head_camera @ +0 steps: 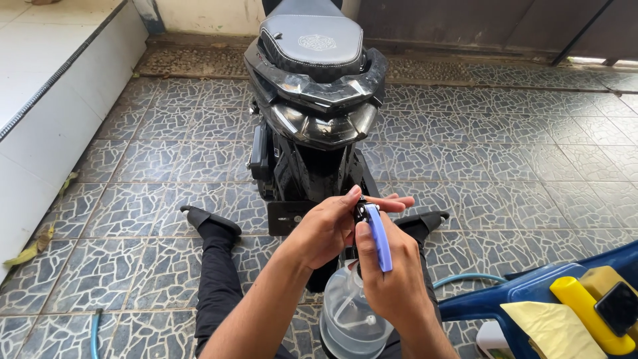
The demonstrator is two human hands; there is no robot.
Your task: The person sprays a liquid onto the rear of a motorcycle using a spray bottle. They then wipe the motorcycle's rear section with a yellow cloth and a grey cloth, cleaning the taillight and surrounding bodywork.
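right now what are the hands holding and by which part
A clear spray bottle: the right hand grips its neck behind the purple trigger, and the left hand pinches the black nozzle.

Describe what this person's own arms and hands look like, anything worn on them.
Both arms are bare to the frame edge: no sleeves, gloves, watch or bands visible. The left hand and right hand show no rings on the visible fingers. Nails are short and unpainted.
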